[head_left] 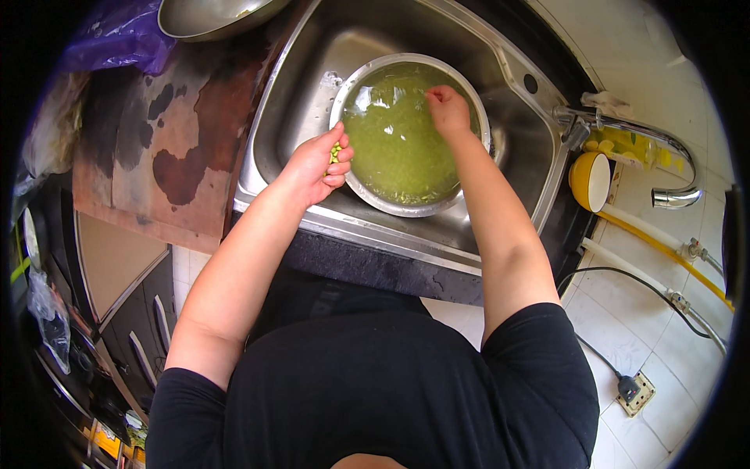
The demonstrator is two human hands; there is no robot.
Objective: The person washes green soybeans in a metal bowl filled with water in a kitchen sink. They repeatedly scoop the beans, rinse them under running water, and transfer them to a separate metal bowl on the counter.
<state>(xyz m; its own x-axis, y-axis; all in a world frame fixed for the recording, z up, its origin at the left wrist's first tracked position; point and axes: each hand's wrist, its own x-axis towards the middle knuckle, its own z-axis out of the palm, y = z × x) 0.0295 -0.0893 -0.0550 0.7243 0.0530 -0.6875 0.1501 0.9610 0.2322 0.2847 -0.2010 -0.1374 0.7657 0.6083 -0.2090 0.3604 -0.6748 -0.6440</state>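
A round metal basin stands in the sink, filled with cloudy green water. Small green beans show through the water near its front rim. At the basin's left rim, my left hand is closed around a handful of green beans, which peek out between thumb and fingers. My right hand is over the right far part of the water, its fingers drawn together in a pinch. Whatever those fingertips hold, if anything, is too small to make out.
The steel sink surrounds the basin. On the right are a curved faucet and a yellow bowl with a white inside. A stained brown board covers the left counter, near a metal pan and a purple bag.
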